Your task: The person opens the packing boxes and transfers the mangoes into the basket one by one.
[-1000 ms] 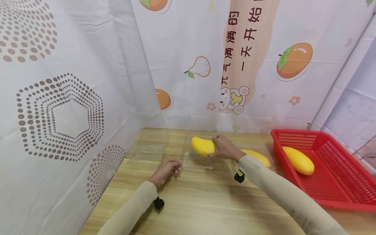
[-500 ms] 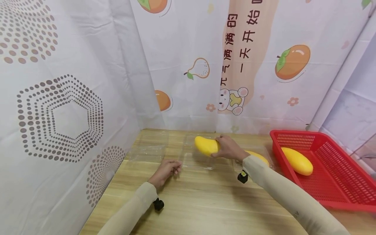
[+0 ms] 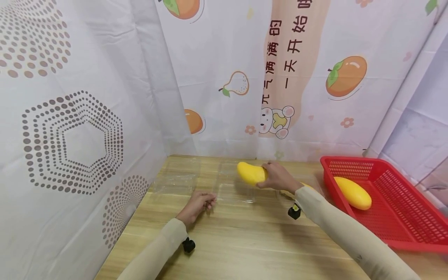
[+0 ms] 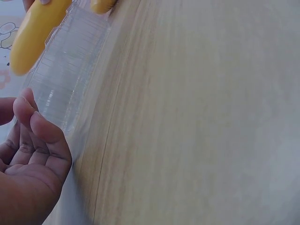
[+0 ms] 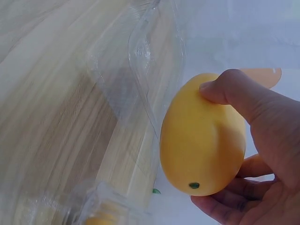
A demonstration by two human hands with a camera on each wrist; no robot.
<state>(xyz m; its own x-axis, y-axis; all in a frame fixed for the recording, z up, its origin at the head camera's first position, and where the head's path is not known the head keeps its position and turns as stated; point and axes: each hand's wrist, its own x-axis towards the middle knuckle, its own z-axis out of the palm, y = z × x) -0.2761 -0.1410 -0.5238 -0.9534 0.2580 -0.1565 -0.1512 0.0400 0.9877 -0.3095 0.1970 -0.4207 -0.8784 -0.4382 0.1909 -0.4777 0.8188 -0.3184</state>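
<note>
My right hand (image 3: pixel 280 177) grips a yellow mango (image 3: pixel 251 174) by one end, above the middle clear plastic box (image 3: pixel 232 196). In the right wrist view, the thumb presses one side of the mango (image 5: pixel 201 140) and the fingers wrap the other; a dark green spot marks its near end. On the wood table my left hand (image 3: pixel 197 206) lies by the box's near left corner, fingers loosely curled with nothing in them. Whether it touches the box I cannot tell. A second mango (image 3: pixel 309 186) lies in the right-hand clear box, mostly hidden behind my right wrist.
At the right stands a red basket (image 3: pixel 344 159) with one mango (image 3: pixel 352 193) inside. Another clear box (image 3: pixel 176 184) sits at the back left, with no fruit visible in it. Printed curtains (image 3: pixel 217 144) hang behind and at the left of the table.
My right hand has shifted a little to the right with the mango, covering more of the mango in the right-hand box. The left hand has stayed in place.
</note>
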